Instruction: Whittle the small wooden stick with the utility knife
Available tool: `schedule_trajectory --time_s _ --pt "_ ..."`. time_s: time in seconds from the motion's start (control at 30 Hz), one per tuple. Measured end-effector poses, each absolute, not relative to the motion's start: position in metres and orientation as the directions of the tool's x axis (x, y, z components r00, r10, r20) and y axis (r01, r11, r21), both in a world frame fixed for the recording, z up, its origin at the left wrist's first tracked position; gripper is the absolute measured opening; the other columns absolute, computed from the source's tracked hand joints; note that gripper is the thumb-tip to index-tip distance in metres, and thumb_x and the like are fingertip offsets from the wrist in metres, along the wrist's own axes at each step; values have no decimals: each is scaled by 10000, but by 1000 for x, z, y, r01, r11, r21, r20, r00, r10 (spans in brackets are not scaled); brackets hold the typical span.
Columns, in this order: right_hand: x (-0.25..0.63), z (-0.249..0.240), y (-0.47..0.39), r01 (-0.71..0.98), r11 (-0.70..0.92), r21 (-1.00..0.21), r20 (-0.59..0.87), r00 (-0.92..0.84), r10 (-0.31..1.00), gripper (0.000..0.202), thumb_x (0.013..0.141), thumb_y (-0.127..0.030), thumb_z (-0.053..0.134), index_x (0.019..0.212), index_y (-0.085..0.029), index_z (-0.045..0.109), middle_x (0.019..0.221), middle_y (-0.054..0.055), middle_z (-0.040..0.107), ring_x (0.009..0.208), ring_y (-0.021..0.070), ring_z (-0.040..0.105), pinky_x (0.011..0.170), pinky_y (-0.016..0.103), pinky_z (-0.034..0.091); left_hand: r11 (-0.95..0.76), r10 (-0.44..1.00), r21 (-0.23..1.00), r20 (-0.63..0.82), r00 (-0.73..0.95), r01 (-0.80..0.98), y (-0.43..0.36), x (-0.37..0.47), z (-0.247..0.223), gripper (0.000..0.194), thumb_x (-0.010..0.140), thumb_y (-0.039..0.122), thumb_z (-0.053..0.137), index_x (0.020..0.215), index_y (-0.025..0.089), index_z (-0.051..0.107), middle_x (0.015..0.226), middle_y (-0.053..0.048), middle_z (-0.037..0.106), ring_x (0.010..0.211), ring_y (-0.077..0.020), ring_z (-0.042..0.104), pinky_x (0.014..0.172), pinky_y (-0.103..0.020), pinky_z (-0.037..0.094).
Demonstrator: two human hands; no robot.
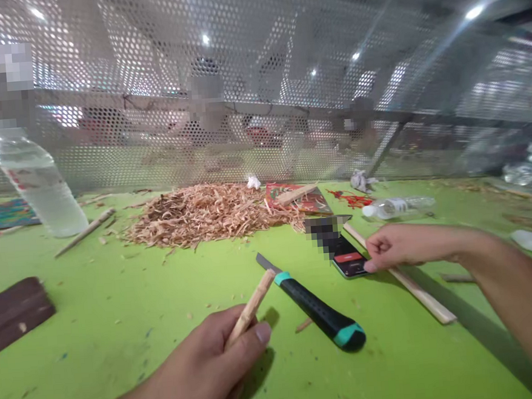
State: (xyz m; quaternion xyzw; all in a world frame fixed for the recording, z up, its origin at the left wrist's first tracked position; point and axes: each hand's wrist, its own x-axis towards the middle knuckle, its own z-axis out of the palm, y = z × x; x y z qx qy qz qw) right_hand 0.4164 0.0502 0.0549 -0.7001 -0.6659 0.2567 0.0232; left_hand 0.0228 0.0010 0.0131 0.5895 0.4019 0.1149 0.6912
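I'm gripping a thin tan bamboo stick [250, 307] in my closed left fingers [239, 341], black teal-tipped utility knife [316, 302] lying just right; right fingers [379, 253] are curled, tapping a black smartphone [348, 260].

Left hand [218, 361] closes around a thin wooden stick [250, 308], tip angled up toward the knife. Utility knife [316, 305], black handle with teal ends, lies on the green surface [119, 313], blade out, just beside the stick's tip. Right hand [399, 246] rests a fingertip on a phone [347, 260]. A flat wooden strip [413, 286] runs under that hand. Pile of wood shavings [198, 213] further back. Water bottle [41, 185] upright at far left; another bottle [396, 206] lies on its side. Perforated metal screen [257, 72] behind.
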Motion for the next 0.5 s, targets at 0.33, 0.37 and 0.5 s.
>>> schedule_trajectory --time_s 0.33,0.37,0.5 --pt "420 42 68 944 -187 -270 -374 76 924 627 751 -802 707 606 -257 435 627 -32 389 585 177 393 590 312 237 232 634 905 -418 651 355 7 24 11 528 970 776 496 844 268 426 511 134 341 430 -80 292 405 -204 252" --pt "419 41 69 945 -188 -267 -362 83 929 635 748 -815 700 607 -257 431 628 -30 390 586 178 396 592 313 231 232 639 903 -422 643 362 6 25 13 527 963 775 502 843 267 426 530 130 340 454 -84 293 420 -210 255" --pt "416 38 70 944 -188 -272 -327 93 941 648 738 -857 665 614 -258 450 607 -36 382 565 169 373 583 313 223 244 652 892 -441 617 380 4 25 19 516 948 766 508 876 259 444 572 121 336 508 -100 293 467 -232 256"
